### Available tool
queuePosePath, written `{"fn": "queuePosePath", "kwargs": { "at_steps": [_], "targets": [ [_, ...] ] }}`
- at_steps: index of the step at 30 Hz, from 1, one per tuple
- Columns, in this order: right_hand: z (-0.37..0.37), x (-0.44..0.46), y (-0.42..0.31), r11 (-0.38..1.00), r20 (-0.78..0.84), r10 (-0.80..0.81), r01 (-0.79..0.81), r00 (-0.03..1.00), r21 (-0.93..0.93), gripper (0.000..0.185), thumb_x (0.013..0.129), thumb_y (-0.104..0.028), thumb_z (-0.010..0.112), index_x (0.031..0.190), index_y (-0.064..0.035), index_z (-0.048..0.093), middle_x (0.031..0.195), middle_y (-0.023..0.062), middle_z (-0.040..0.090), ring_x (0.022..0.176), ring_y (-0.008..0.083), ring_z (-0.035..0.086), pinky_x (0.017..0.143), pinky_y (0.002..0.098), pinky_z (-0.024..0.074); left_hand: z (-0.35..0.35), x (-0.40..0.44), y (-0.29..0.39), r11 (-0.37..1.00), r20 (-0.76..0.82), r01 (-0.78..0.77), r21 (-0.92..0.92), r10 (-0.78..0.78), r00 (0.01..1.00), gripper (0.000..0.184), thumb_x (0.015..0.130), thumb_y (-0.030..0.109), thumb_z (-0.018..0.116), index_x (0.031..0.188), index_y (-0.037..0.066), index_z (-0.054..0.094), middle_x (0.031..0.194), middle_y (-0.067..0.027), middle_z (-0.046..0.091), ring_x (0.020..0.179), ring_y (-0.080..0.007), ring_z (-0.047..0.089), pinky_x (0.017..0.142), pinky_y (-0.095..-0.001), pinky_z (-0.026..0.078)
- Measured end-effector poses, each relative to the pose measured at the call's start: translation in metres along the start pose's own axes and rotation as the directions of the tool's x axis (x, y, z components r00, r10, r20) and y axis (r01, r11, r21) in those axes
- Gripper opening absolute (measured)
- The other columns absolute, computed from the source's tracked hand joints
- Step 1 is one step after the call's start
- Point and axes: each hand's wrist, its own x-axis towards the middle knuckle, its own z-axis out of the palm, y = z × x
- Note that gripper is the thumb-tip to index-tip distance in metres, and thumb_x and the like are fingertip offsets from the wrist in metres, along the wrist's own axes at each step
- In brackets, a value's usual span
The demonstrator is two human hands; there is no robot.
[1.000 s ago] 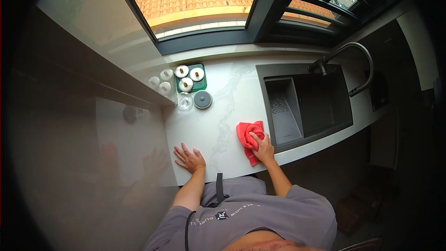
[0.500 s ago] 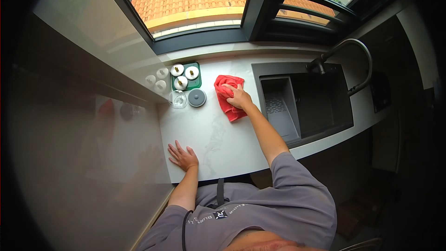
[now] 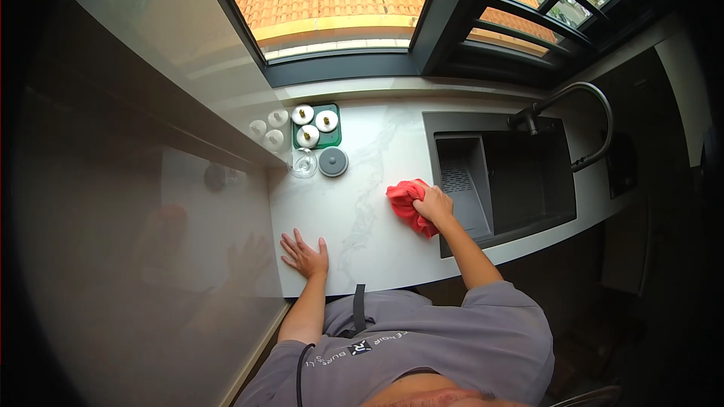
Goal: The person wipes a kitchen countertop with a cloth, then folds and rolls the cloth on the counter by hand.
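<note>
A bunched red cloth (image 3: 408, 203) is gripped in my right hand (image 3: 434, 205), on the countertop just left of the sink's edge. My right fingers are wrapped round the cloth and partly hidden by it. Flat on the white marbled countertop (image 3: 362, 234), near its front left corner, rests my left hand (image 3: 305, 258) with its fingers spread. It holds nothing.
White lidded jars (image 3: 326, 121) with gold knobs stand on a green tray (image 3: 337, 138) at the back left. A clear glass lid (image 3: 303, 163) and a grey round lid (image 3: 332, 161) lie before them. Right are a dark sink (image 3: 528, 173) and curved faucet (image 3: 608, 117).
My right hand has drawn the red cloth toward me and to the right, near the sink, and the cloth is more bunched. My left hand stays planted on the countertop. The view has shifted slightly.
</note>
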Motion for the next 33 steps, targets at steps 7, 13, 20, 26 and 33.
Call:
{"fn": "queuePosePath", "kwargs": {
  "at_steps": [7, 13, 20, 26, 33],
  "targets": [
    [-0.012, 0.147, -0.033, 0.999, -0.431, -0.033, 0.037, 0.902, 0.001, 0.049, 0.081, -0.028, 0.066, 0.130, -0.0314, 0.059, 0.110, 0.0146, 0.060, 0.105, 0.0349, 0.060, 0.086, 0.0481, 0.0526, -0.027, 0.010, -0.004, 0.997, 0.329, 0.057, -0.047, -0.039, 0.943, 0.133, 0.061, 0.070, 0.077, 0.157, 0.021, -0.002, 0.163, -0.0172, -0.009, 0.150, -0.0343, -0.012, 0.114, -0.0638, -0.003],
    [-0.023, 0.174, -0.063, 0.975, -0.367, 0.073, 0.011, 0.927, 0.222, 0.044, 0.079, -0.025, 0.061, 0.122, -0.0160, 0.066, 0.097, 0.0164, 0.069, 0.093, 0.0338, 0.067, 0.085, 0.0404, 0.0534, -0.025, 0.011, -0.006, 0.996, 0.414, 0.062, -0.067, -0.029, 0.910, 0.137, 0.060, 0.071, 0.078, 0.157, 0.021, -0.005, 0.162, -0.0180, -0.015, 0.149, -0.0351, -0.018, 0.113, -0.0638, -0.007],
    [0.033, 0.102, -0.011, 0.643, 0.373, -0.152, -0.194, 0.915, 0.740, 0.019, 0.083, -0.020, 0.054, 0.079, -0.0045, 0.065, 0.071, 0.0008, 0.061, 0.062, 0.0120, 0.055, 0.060, 0.0293, 0.0477, -0.027, 0.009, -0.004, 0.997, 0.419, 0.063, -0.048, -0.037, 0.907, 0.138, 0.059, 0.072, 0.077, 0.157, 0.020, -0.006, 0.162, -0.0186, -0.013, 0.149, -0.0360, -0.016, 0.113, -0.0645, -0.006],
    [0.102, 0.027, 0.037, 0.763, 0.688, -0.372, -0.216, 0.624, 0.609, 0.016, 0.082, -0.017, 0.056, 0.074, -0.0046, 0.063, 0.070, 0.0008, 0.060, 0.063, 0.0090, 0.053, 0.059, 0.0252, 0.0445, -0.028, 0.010, -0.004, 0.997, 0.380, 0.053, -0.053, -0.029, 0.925, 0.138, 0.058, 0.072, 0.077, 0.157, 0.021, -0.004, 0.163, -0.0183, -0.011, 0.150, -0.0354, -0.014, 0.113, -0.0642, -0.005],
    [0.011, 0.026, 0.024, 0.940, -0.052, -0.209, 0.215, 0.976, 0.265, 0.062, 0.078, -0.026, 0.067, 0.136, -0.0087, 0.052, 0.110, 0.0150, 0.066, 0.097, 0.0318, 0.063, 0.089, 0.0392, 0.0488, -0.023, 0.009, -0.005, 0.997, 0.361, 0.059, -0.055, -0.036, 0.932, 0.137, 0.057, 0.071, 0.078, 0.157, 0.022, -0.002, 0.163, -0.0178, -0.011, 0.150, -0.0348, -0.014, 0.114, -0.0635, -0.005]
  ]
}}
